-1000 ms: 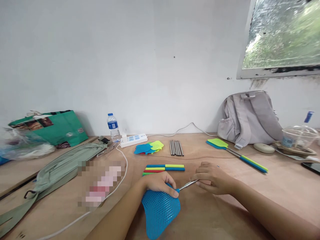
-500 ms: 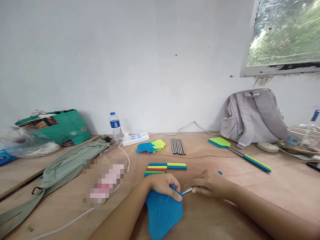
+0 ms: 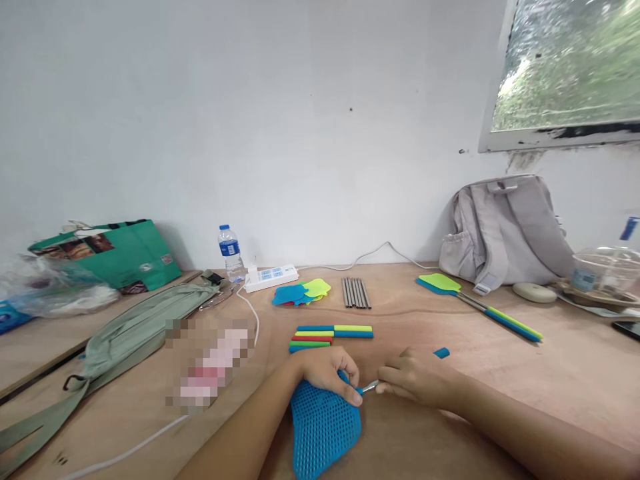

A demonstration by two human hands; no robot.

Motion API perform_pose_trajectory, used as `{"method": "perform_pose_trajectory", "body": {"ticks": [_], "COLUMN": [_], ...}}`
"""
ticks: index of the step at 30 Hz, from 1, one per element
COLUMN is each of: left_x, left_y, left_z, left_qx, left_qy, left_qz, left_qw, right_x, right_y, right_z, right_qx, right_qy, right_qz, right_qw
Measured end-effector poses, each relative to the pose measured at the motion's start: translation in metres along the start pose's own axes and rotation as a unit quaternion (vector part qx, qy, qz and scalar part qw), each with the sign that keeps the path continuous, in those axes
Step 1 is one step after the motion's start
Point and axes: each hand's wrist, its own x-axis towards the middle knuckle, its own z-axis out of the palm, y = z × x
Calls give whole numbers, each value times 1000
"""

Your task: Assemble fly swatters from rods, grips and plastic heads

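In front of me is a blue mesh fly swatter head (image 3: 327, 430), tilted toward the near edge. My left hand (image 3: 330, 375) is closed on its neck, thumb and fingers pinching near the top of the mesh. A short stretch of silvery metal rod (image 3: 370, 387) runs from that neck into my right hand (image 3: 417, 380), whose fingers are wrapped round it. Just beyond the right hand shows a blue tube end (image 3: 441, 353); whether it joins the rod is hidden by the hand.
Coloured handle tubes (image 3: 335, 332) lie beyond my hands, with metal rods (image 3: 356, 293) and loose swatter heads (image 3: 303, 292) farther back. Assembled swatters (image 3: 475, 301) rest at right near a grey backpack (image 3: 505, 233). A power strip (image 3: 271, 277), water bottle (image 3: 231, 253) and green strap bag (image 3: 145, 330) are left.
My right hand has shifted slightly left, toward the swatter head, and less metal rod shows between the hands. More of the blue tube end is visible. The mesh head has moved slightly left.
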Motion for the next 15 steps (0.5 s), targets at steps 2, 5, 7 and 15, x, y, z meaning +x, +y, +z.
{"method": "perform_pose_trajectory", "body": {"ticks": [2,5,7,15], "left_x": [0,0,0,4], "left_y": [-1,-2,-2,6], "left_z": [0,0,0,5], "left_qx": [-10,-18,-29,-125], "left_qy": [-1,2,4,75], "left_qz": [6,4,-4,3], "left_qw": [1000,1000,1000,989], "right_x": [1,1,1,-8], "right_y": [-2,-3,-1,34], "right_z": [0,-1,-3,-2], "right_qx": [-2,35,73,84], "right_qy": [0,-5,-16,46], "right_qz": [9,38,53,157], "right_qw": [1000,999,996,983]}}
